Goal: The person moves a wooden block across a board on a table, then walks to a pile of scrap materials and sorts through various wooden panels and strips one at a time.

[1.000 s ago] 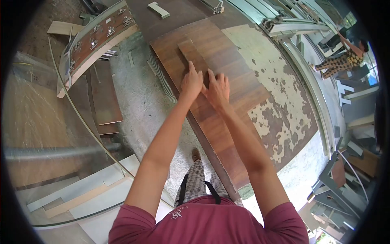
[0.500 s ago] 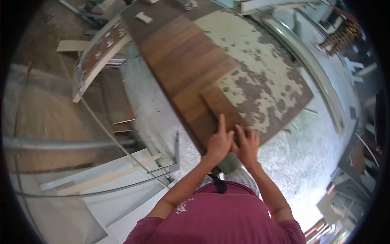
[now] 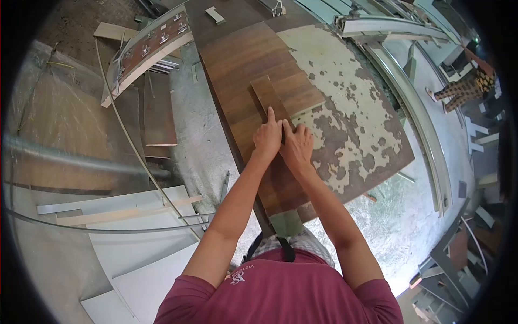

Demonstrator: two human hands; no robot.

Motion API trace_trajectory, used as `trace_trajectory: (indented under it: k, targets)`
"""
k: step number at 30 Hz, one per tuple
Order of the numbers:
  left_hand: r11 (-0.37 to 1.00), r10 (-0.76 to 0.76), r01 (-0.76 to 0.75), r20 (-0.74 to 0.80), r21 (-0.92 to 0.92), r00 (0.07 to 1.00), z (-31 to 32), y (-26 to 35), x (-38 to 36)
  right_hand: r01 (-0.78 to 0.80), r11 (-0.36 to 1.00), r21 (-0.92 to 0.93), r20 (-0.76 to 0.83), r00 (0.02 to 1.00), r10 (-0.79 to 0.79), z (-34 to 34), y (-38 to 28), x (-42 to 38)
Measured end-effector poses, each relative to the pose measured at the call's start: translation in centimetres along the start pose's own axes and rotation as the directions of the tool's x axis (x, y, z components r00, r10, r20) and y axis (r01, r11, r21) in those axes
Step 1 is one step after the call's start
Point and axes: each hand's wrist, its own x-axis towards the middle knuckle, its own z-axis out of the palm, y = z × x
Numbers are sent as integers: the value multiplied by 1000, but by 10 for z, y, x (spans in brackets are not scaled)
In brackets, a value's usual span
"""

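Note:
A narrow brown wooden board (image 3: 265, 93) lies flat on a wood-grained panel (image 3: 237, 56), pointing away from me. My left hand (image 3: 268, 136) grips the near end of the board from its left side, index finger stretched along the top. Beside it, almost touching, my right hand (image 3: 297, 143) holds the same end from the right, its fingers bent. Both palms and the board's near edge are hidden under my hands. A greenish piece (image 3: 287, 223) shows at the panel's near end, close to my waist.
Under the panel is a worktable with a patchy cream-and-brown top (image 3: 372, 137). A small pale block (image 3: 215, 15) lies at its far end. Left stands a curved piece with metal fittings (image 3: 154, 46); white sheets (image 3: 135, 237) lie lower left. Long metal profiles (image 3: 415, 108) and another person (image 3: 464, 89) are right.
Both hands have slid the narrow board forward along the panel, away from my body, and my arms are now stretched further out. The camera view has shifted slightly.

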Motion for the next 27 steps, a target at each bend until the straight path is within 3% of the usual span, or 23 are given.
trace_trajectory:
  k: [2, 4, 17, 25, 27]
  targets:
    - [998, -64, 64, -1, -10, 998, -12, -1, 35, 21, 1000, -10, 21, 1000, -20, 15, -7, 37]
    - [998, -52, 53, -38, 16, 998, -17, -13, 69, 40, 999, -23, -38, 998, -41, 36, -16, 68]
    - [996, -79, 76, -98, -38, 992, -54, -59, 256, 73, 997, -40, -45, 996, -75, 124, -58, 237]
    - [993, -113, 108, -115, -46, 987, -60, -62, 287, 80, 996, -46, -68, 994, -83, 138, -64, 267]
    - [994, -107, 101, -150, -46, 983, -58, -62, 284, 74, 996, -41, -3, 997, -74, 136, -63, 266]
